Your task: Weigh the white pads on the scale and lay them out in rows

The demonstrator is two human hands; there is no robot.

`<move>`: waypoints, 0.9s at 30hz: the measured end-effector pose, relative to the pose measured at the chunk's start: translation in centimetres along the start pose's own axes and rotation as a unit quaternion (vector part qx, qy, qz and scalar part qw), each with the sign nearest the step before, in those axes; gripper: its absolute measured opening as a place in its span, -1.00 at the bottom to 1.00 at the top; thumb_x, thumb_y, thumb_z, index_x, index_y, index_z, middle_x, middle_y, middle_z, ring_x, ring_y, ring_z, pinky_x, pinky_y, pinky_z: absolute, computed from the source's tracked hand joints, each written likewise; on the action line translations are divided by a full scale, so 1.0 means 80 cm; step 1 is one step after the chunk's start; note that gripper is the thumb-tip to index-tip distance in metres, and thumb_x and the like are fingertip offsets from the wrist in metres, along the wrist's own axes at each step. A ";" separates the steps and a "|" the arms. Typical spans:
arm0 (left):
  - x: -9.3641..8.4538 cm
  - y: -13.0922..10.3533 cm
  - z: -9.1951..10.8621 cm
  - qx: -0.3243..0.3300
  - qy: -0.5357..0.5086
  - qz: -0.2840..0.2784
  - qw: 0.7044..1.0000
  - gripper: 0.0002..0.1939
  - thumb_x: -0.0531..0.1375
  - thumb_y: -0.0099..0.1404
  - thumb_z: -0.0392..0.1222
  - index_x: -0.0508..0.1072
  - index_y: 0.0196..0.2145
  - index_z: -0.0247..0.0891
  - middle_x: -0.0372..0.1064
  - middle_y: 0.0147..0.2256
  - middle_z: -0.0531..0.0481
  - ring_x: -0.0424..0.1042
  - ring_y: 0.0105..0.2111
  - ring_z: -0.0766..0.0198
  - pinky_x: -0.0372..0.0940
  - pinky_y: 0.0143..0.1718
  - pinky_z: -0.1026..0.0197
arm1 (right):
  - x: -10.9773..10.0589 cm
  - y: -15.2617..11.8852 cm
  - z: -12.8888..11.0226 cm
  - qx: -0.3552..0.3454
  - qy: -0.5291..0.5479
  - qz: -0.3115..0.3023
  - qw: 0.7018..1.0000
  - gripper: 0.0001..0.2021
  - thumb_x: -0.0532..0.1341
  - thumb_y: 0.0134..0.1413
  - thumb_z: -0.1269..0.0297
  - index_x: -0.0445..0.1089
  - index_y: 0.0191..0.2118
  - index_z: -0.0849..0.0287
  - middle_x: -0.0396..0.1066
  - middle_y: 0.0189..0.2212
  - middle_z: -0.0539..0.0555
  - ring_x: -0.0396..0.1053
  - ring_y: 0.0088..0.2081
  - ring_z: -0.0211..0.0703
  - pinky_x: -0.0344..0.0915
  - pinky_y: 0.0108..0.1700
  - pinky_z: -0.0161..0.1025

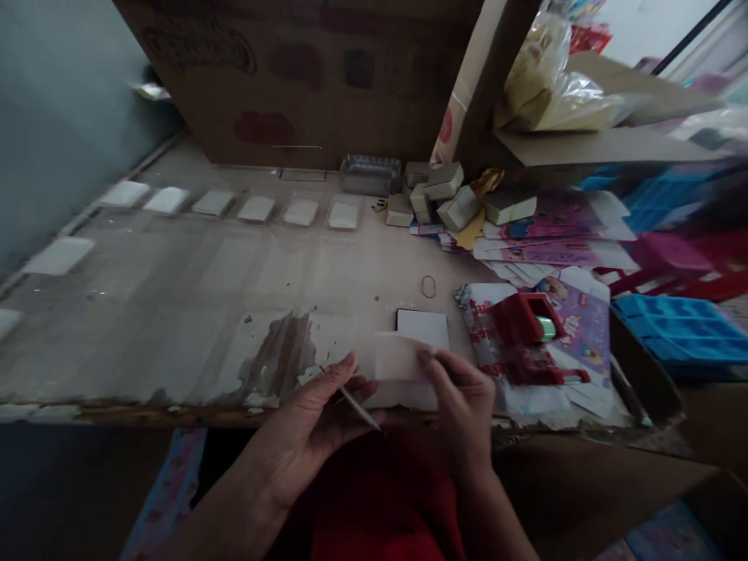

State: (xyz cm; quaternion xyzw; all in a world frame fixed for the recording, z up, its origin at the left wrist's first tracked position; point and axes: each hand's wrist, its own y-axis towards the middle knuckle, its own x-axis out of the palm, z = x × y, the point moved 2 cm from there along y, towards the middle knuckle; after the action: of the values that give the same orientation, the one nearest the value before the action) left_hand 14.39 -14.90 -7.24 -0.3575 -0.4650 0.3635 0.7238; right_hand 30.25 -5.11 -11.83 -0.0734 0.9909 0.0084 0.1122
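Note:
My left hand (309,421) is closed on a thin stack of white cards (358,407), seen almost edge-on between thumb and fingers just over the table's front edge. Between the thumb and fingers of my right hand (464,401) is one pale card (397,357), smeared by motion. Behind that card, a white rectangular block (424,327) with a dark edge lies on the table, partly covered. Small white stacks (301,211) stand in a spaced row along the back of the table, and a few more lie down the left side.
A worn white table (192,304) has peeling patches. At right are a red tape dispenser (526,331), printed purple packaging (578,319) and blue trays (683,327). A clear plastic tray (371,174), wrapped blocks (444,181) and a rubber band (428,287) lie farther back, before a large cardboard box (304,86).

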 end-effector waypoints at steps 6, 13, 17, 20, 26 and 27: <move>0.000 0.002 0.017 -0.052 0.012 -0.058 0.997 -0.78 0.40 0.10 -0.27 0.48 -0.30 -0.30 0.46 -0.28 -0.12 0.51 -0.18 0.09 0.41 -0.01 -0.25 | -0.028 0.049 0.024 -0.342 -0.381 0.026 0.859 -0.72 0.16 0.21 0.41 0.50 -0.01 0.10 0.55 -0.07 0.10 0.50 -0.07 -0.05 0.27 0.09 -0.10; 0.011 0.010 0.032 -0.038 -0.010 -0.181 0.983 -0.58 0.15 0.17 -0.51 0.44 -0.01 -0.32 0.48 -0.07 -0.23 0.46 0.02 0.02 0.34 0.10 -0.15 | -0.012 0.035 0.034 -0.304 -0.409 -0.090 0.855 -0.62 0.19 0.17 0.38 0.39 0.11 0.09 0.49 0.01 0.13 0.37 0.09 0.05 0.10 0.23 0.11; 0.014 0.016 0.022 -0.021 0.045 -0.199 0.979 -0.42 0.08 0.13 -0.56 0.36 0.11 -0.36 0.47 0.00 -0.31 0.42 0.09 -0.02 0.33 0.12 -0.07 | -0.021 0.019 0.003 -0.249 -0.290 -0.074 0.921 -0.58 0.21 0.12 0.35 0.38 0.13 0.07 0.44 0.05 0.15 0.34 0.09 0.06 0.25 0.12 0.04; 0.016 0.011 0.001 0.014 0.117 -0.184 0.976 -0.42 0.17 0.17 -0.51 0.33 0.15 -0.29 0.46 0.04 -0.26 0.44 0.06 0.02 0.38 0.06 0.02 | -0.022 -0.023 -0.021 -0.115 -0.160 -0.061 0.979 -0.78 0.20 0.18 0.28 0.47 -0.07 0.05 0.53 -0.22 0.07 0.45 -0.20 -0.07 0.36 -0.10 -0.14; 0.029 -0.009 -0.068 0.018 0.204 -0.239 0.949 -0.42 0.27 0.19 -0.25 0.31 0.17 -0.13 0.45 0.07 -0.12 0.47 0.02 0.03 0.42 -0.05 0.13 | -0.018 -0.104 -0.010 0.072 0.165 -0.017 0.984 -0.74 0.37 -0.01 0.14 0.41 -0.25 0.15 0.46 -0.41 -0.03 0.37 -0.40 -0.25 0.30 -0.35 -0.36; 0.027 -0.010 -0.081 0.007 0.229 -0.261 0.938 -0.41 0.28 0.19 -0.21 0.31 0.18 -0.12 0.44 0.09 -0.12 0.46 0.03 0.01 0.41 -0.04 0.11 | -0.029 -0.114 -0.002 0.083 0.189 0.009 0.978 -0.72 0.38 -0.03 0.11 0.42 -0.25 0.16 0.45 -0.43 -0.04 0.37 -0.41 -0.26 0.29 -0.37 -0.36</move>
State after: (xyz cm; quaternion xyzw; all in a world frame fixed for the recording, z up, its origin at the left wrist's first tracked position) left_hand 21.27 -14.60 -7.69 -0.2921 -0.3608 0.0735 0.8827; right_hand 33.77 -13.78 -11.15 -0.0554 0.9921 -0.0869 -0.0715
